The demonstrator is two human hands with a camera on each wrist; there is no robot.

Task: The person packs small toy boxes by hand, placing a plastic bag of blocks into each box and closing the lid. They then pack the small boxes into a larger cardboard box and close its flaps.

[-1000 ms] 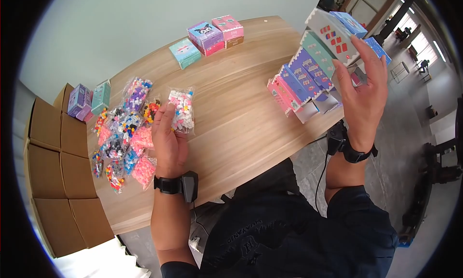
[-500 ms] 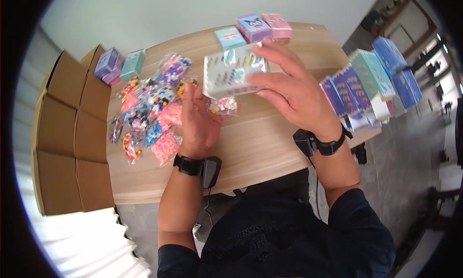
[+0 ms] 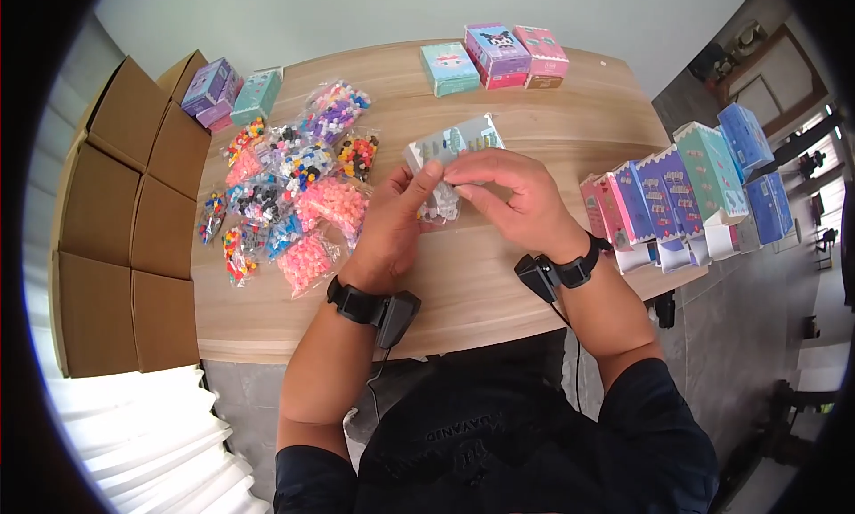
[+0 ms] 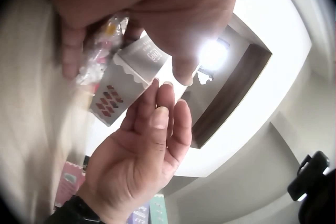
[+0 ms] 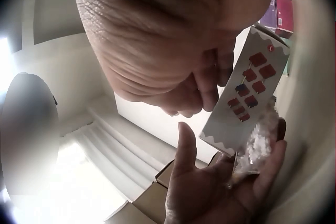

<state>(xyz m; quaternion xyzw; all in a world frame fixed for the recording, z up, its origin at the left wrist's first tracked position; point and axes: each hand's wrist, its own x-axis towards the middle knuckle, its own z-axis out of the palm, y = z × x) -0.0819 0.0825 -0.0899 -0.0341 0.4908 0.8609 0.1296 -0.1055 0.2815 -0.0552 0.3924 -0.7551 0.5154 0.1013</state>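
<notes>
Pale printed box [image 3: 482,133] is being held up over the near-middle of the wooden table [image 3: 485,305], between both hands. Clear bag of white and pink pieces [image 3: 439,209] is being gripped by the curled fingers of the left hand [image 3: 392,229], with the box being kept right against it; the left thumb is being held up by the right fingertips. Right hand [image 3: 525,200] is being held with bent fingers at the box; whether anything is being pinched there can't be told, contact is being hidden. Box is being kept tilted, red block pictures being shown on one face in both wrist views. Heap of bagged pieces [image 3: 305,260] is being left lying to the left of the hands, bags touching and overlapping. Brown cartons [image 3: 102,198] are being kept stacked at the table's left side, with a purple box [image 3: 207,85] and a teal box [image 3: 256,95] being seated just beside them. Small cluster of boxes [image 3: 496,44] is being kept at the far edge. Row of colored boxes [image 3: 655,202] is being lined up along the right edge.
</notes>
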